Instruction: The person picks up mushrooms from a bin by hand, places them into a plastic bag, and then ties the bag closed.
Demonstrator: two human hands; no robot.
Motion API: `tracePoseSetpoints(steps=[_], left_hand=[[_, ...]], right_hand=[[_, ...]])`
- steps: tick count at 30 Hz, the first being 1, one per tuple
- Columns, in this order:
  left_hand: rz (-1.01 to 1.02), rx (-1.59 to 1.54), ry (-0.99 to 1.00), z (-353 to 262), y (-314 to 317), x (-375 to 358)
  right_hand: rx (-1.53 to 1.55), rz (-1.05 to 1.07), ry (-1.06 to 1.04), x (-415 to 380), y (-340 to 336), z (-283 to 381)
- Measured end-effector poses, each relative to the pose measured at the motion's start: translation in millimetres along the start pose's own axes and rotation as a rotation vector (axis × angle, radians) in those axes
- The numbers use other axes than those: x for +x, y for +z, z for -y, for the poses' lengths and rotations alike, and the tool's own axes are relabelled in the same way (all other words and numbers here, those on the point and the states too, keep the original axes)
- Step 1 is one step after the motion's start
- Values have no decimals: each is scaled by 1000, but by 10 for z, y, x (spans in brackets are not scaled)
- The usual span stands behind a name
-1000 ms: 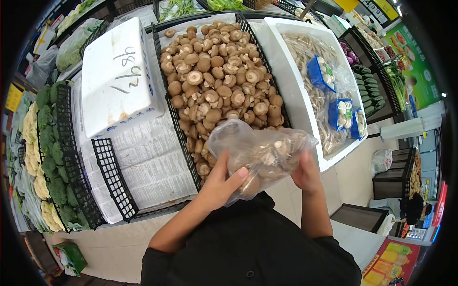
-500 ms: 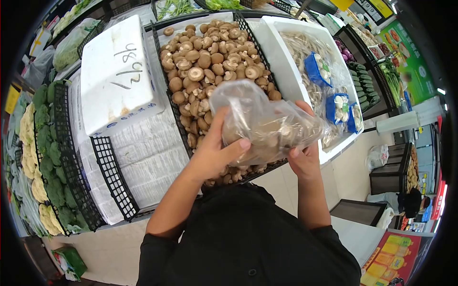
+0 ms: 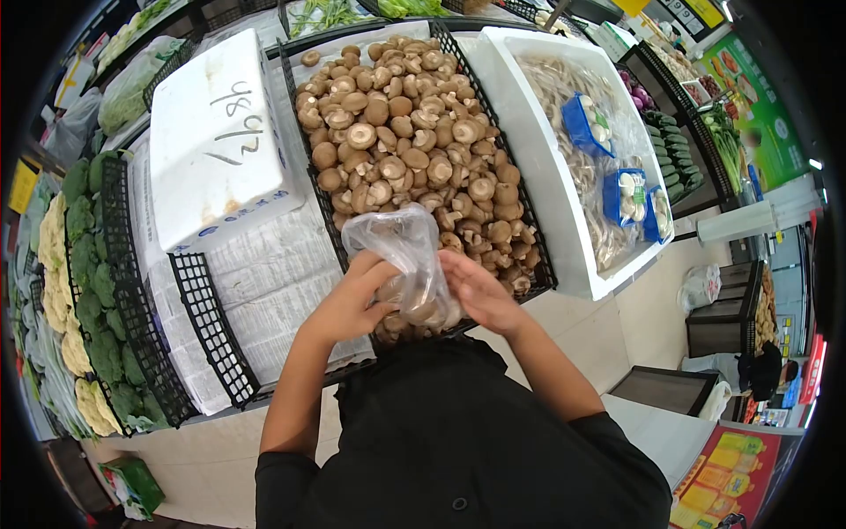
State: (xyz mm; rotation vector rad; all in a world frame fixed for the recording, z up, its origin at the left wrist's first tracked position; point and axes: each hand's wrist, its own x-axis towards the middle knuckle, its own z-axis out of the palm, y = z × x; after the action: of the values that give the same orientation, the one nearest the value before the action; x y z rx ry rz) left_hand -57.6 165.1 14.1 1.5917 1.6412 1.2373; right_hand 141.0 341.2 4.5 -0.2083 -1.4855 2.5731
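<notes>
Both hands, the left hand and right hand, were closed on a clear plastic bag of mushrooms held over the near edge of the mushroom crate, seemingly mid-bagging, so gathering its neck called for a firm pinch.

A white foam box sits beside broccoli and blue mushroom packs.

Display stand, frame centre, newspaper-lined | black crate upper centre: loose brown mushrooms | white foam box upper left, handwritten digits | white foam tray upper right: thin mushrooms, blue packs
</notes>
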Motion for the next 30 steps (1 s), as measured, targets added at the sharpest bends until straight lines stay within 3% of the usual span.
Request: tracePoseSetpoints(steps=[4, 10, 14, 17, 19, 20, 23, 26, 29, 30], left_hand=[[26, 94, 65, 88, 65, -89], [-48, 160, 20, 115, 105, -248], [-94, 103, -96, 164, 81, -280], [-167, 27, -174, 39, 37, -181], [-244, -119, -244, -151, 34, -58], [-294, 79, -160, 29, 73, -140], [-262, 182, -167, 32, 49, -211], [-382, 164, -38, 209, 32, -356], [-556, -356, -428, 13, -38, -409], [-531, -466, -434, -126, -72, -390]], right_hand=[[-64, -233, 43, 54, 133, -273], [-95, -243, 59, 92, 151, -201], [-32, -120, 109, 60, 356, -144], [-69, 101, 155, 27, 470, -238], [-259, 242, 168, -6, 566, -176], [-319, 256, 162, -14, 544, -202], [-514, 268, 169, -46, 488, -180], [-794, 344, 105, -52, 485, -85], [-1022, 455, -31, -15, 503, 5], [-1078, 497, -81, 0, 516, 13]])
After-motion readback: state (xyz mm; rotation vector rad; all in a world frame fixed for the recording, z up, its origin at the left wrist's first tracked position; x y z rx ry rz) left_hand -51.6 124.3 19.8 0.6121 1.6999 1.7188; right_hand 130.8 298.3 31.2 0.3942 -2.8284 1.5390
